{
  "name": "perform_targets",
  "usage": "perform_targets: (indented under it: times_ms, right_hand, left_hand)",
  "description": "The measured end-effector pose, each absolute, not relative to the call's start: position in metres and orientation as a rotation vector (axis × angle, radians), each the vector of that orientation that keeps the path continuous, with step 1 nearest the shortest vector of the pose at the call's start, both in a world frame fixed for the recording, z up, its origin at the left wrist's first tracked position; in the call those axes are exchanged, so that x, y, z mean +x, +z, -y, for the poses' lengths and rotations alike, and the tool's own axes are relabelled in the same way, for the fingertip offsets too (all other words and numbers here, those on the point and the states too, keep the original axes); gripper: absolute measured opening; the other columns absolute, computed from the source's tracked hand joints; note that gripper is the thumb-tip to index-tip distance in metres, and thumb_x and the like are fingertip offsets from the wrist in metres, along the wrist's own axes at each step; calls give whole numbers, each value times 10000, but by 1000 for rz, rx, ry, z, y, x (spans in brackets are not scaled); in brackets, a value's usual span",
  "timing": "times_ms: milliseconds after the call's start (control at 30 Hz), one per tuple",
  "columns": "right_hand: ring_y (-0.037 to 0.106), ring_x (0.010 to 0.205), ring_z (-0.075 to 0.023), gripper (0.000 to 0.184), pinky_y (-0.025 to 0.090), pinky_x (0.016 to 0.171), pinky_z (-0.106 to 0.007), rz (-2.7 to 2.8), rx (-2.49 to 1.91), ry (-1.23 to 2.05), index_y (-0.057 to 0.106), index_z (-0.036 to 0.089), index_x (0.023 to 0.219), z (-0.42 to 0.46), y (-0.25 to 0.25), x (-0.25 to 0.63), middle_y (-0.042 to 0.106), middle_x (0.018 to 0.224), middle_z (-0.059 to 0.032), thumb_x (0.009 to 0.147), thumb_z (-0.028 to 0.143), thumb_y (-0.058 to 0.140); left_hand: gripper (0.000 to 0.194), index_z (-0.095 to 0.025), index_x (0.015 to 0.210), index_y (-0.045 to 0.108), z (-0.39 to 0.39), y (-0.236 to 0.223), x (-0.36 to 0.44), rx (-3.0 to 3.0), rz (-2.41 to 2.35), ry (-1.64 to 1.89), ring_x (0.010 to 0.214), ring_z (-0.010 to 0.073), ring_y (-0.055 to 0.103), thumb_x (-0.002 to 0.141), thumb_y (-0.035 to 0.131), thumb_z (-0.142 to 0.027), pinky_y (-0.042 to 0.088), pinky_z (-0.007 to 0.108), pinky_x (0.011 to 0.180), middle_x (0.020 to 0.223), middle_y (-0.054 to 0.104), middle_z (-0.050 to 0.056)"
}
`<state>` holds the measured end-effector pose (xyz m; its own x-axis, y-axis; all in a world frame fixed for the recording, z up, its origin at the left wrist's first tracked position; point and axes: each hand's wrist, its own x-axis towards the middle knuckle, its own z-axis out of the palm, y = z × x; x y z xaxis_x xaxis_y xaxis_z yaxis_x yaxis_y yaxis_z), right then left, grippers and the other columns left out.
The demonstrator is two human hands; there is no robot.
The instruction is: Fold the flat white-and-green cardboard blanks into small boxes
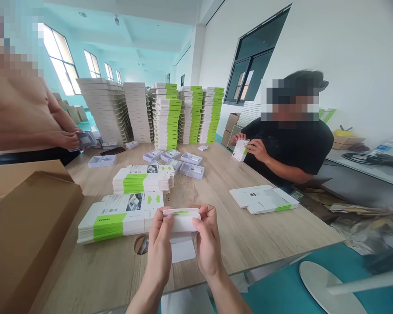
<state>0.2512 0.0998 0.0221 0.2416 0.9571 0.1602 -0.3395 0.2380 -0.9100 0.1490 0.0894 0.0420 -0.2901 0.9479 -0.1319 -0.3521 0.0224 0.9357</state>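
I hold a small white carton box (pixel 181 221) with a green mark above the near edge of the wooden table (pixel 249 235). My left hand (pixel 159 244) grips its left end and my right hand (pixel 207 242) grips its right end, fingers curled round it. A white flap hangs down from the box between my wrists. Just left of my hands lies a stack of flat white-and-green cartons (pixel 118 218), with a second stack (pixel 142 179) behind it.
Tall piles of flat cartons (pixel 165 115) stand at the table's far end, with several white plastic trays (pixel 191 165) in front. A seated person at right holds a box (pixel 241 149); flat cartons (pixel 263 199) lie near them. A standing person is at left. A brown cardboard box (pixel 26 235) sits near left.
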Motion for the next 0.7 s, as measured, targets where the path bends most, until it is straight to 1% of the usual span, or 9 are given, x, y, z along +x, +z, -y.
perform_targets:
  times_ms: [100, 167, 300, 467, 600, 700]
  right_hand:
    - [688, 783, -234, 268, 507, 607, -327, 847, -937, 1155, 522, 292, 1028, -100, 21, 253, 715, 977, -13, 856, 463, 637]
    - [673, 738, -239, 308, 490, 576, -327, 833, -1006, 1169, 551, 286, 1056, -100, 24, 252, 713, 926, -15, 846, 503, 614]
    - [648, 680, -242, 299, 481, 570, -330, 837, -1095, 1161, 580, 275, 993, -103, 28, 248, 699, 795, -9, 829, 525, 592]
    - [645, 698, -234, 225, 494, 609, -329, 854, -1098, 1109, 574, 274, 923, -108, 27, 245, 714, 809, -9, 845, 485, 574]
    - [615, 654, -226, 197, 461, 558, -322, 904, -1074, 1078, 555, 272, 828, -103, 24, 243, 715, 777, -16, 870, 465, 549]
    - [620, 651, -237, 228, 471, 553, -335, 935, -1051, 1058, 588, 275, 858, -96, 22, 241, 726, 776, -25, 865, 501, 562]
  left_hand:
    - [468, -233, 905, 694, -91, 39, 151, 728, -1159, 1542, 783, 162, 552, 669, 822, -616, 462, 216, 679, 841, 643, -30]
    - [486, -231, 890, 693, -91, 37, 153, 740, -1129, 1563, 766, 160, 543, 680, 825, -649, 459, 216, 668, 816, 641, -29]
    - [510, -222, 870, 703, -95, 31, 155, 770, -1095, 1610, 750, 162, 542, 693, 835, -682, 452, 221, 660, 793, 676, -12]
    - [519, -213, 908, 727, -101, 25, 157, 768, -1100, 1681, 775, 163, 557, 698, 852, -671, 451, 213, 679, 820, 717, 3]
    - [475, -217, 829, 686, -98, 21, 158, 762, -1094, 1711, 695, 143, 539, 728, 832, -658, 447, 208, 624, 747, 665, -25]
    - [437, -208, 824, 691, -94, 22, 156, 767, -1089, 1677, 650, 142, 551, 733, 843, -607, 471, 221, 602, 727, 662, -24]
